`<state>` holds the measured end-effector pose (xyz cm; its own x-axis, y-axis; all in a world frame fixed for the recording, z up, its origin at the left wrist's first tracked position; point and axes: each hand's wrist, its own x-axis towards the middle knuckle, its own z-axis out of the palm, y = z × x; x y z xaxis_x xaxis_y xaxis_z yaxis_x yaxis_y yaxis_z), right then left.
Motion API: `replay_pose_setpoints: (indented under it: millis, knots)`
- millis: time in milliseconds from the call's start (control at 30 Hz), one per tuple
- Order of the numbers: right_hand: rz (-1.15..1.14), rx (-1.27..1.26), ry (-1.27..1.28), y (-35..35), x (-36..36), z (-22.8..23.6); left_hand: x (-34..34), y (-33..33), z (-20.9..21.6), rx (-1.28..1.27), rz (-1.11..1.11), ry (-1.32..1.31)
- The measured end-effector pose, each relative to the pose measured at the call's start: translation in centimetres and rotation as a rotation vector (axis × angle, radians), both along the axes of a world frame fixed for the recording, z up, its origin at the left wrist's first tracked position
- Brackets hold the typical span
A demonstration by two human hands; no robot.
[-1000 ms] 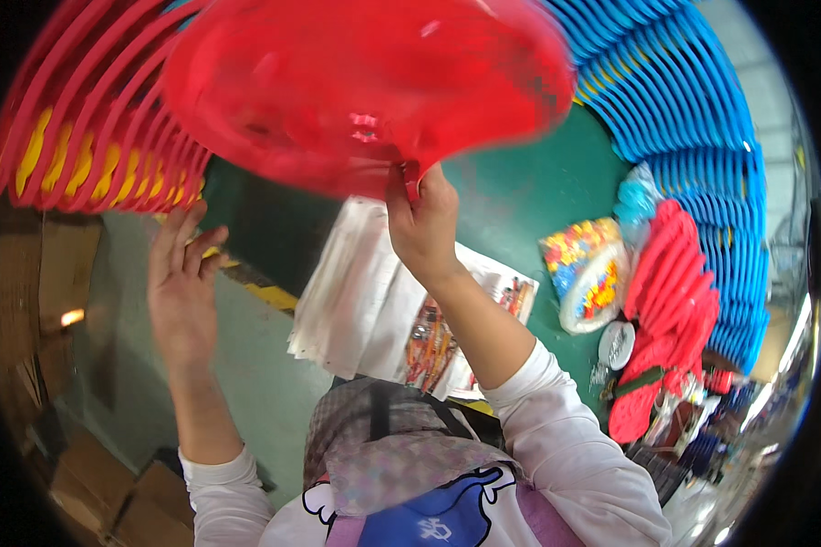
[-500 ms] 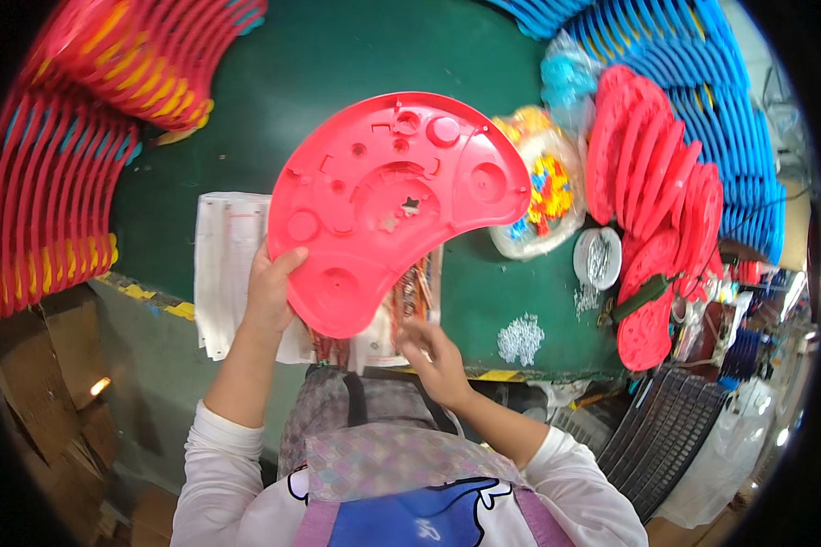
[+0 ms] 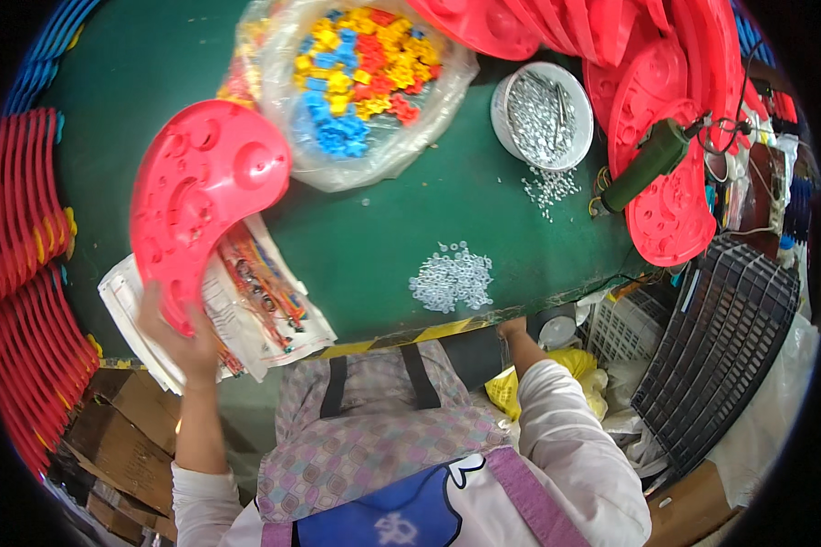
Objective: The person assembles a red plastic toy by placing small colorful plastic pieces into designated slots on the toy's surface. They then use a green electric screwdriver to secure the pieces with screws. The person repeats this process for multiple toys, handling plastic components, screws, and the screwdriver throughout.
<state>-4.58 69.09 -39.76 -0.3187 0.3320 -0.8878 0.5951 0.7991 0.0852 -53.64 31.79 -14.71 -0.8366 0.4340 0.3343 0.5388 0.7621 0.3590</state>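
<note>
The right hand (image 3: 513, 328) is nearest the body, at the front edge of the tabletop (image 3: 356, 246); whether its fingers are apart or together I cannot tell, since the edge hides most of them. The left hand (image 3: 181, 337), slightly blurred, has its fingers clamped on the near tip of the crescent-shaped red panel (image 3: 192, 164), which lies over the paper sheets (image 3: 141, 342) and the bundled wires (image 3: 263, 287), hollowed side up. Gripped at one end only, the panel is likely to tip, so a second hold on its far lobe would probably steady it, and a level lift should spare the wires from snagging. The heap of small clear pieces (image 3: 452, 278) to the right is best given a wide berth, as a sleeve could scatter it. Beyond it, the green hand tool (image 3: 646, 166) and the white tub (image 3: 499, 114) of silvery bits are well apart from the panel, whereas the plastic bag (image 3: 337, 171) of coloured pieces sits right by its far lobe and calls for care when turning it
</note>
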Motion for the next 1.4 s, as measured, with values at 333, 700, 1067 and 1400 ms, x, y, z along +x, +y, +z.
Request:
replay_pose_setpoints:
  millis: [333, 700, 1067, 1400]
  knots:
    - [-0.395, 0.292, 0.235, 7.2, -1.1, -0.7, 5.6, 20.5, -7.7, 0.031, -0.394, -0.357]
    - [-0.414, 0.236, 0.264, 4.8, -0.7, -1.5, 6.0, 22.7, -7.5, 0.087, -1.011, -0.592]
    - [-0.294, 0.241, 0.466, 13.4, -4.2, -5.3, 9.5, 25.9, -7.3, 0.071, -1.27, -0.557]
    - [-0.062, 0.035, 0.874, 12.3, -3.5, -0.1, 11.8, 21.3, -5.3, 0.127, -0.804, -0.558]
